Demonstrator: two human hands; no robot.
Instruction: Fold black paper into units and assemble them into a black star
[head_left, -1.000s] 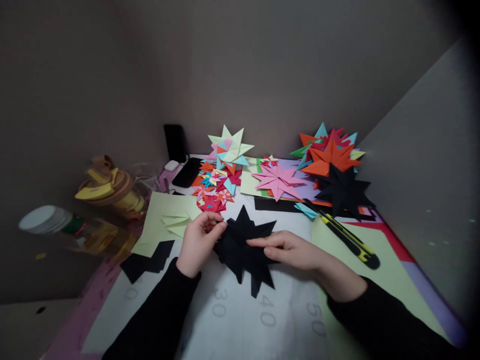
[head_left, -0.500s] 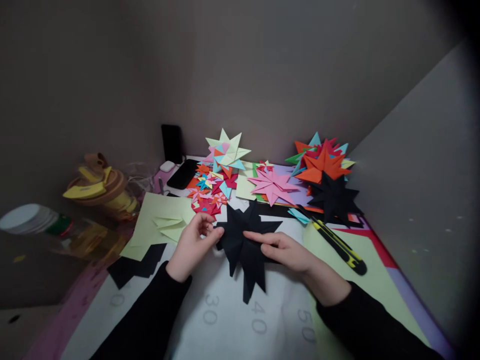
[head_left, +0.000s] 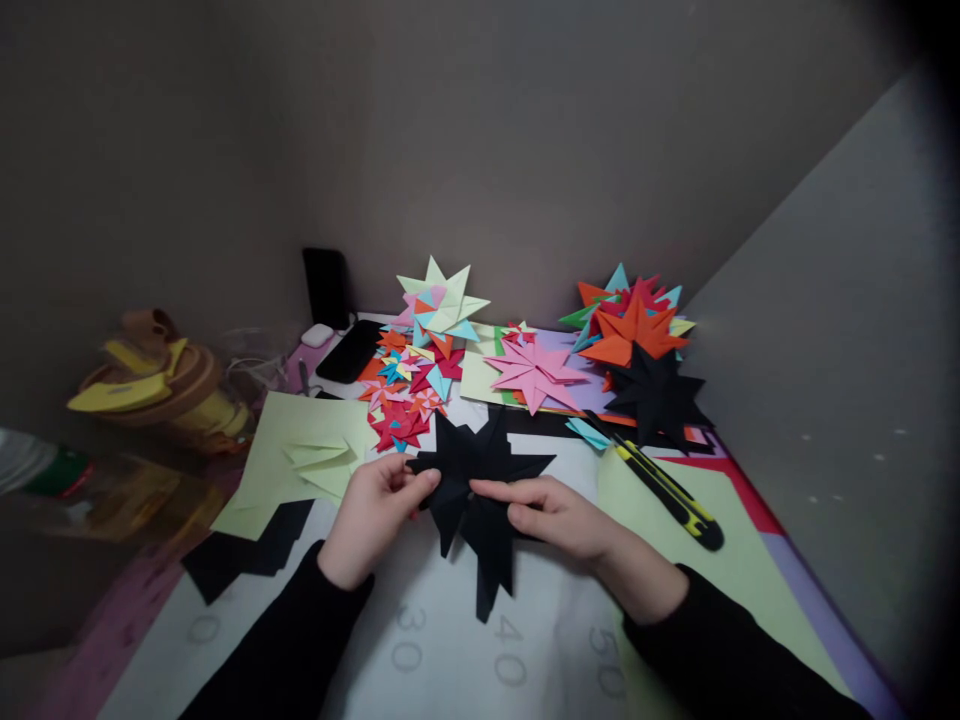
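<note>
Between my hands is a black folded-paper star (head_left: 480,470) with several points, held just above the white numbered sheet (head_left: 442,620). My left hand (head_left: 379,510) pinches one of its left points between thumb and fingers. On the other side, my right hand (head_left: 562,515) grips the right part, its index finger stretched to the middle of the star and the thumb below. The fingers under the paper are hidden. Pale green folded pieces (head_left: 326,462) lie on a pale green sheet (head_left: 262,450) left of my left hand, and black paper pieces (head_left: 251,550) lie in front of them.
Right of my hands a yellow-and-black utility knife (head_left: 671,500) rests on pale green paper. Behind are a pink star (head_left: 534,370), an orange star (head_left: 637,330), another black star (head_left: 660,397) and small colourful stars (head_left: 401,420). Phones (head_left: 349,350), a cup (head_left: 180,385) and a bottle (head_left: 112,495) stand left.
The whole view has shifted a little, so most things sit further left. The black star has tipped slightly, and a gap shows near its middle by my right index finger. Both hands keep their hold.
</note>
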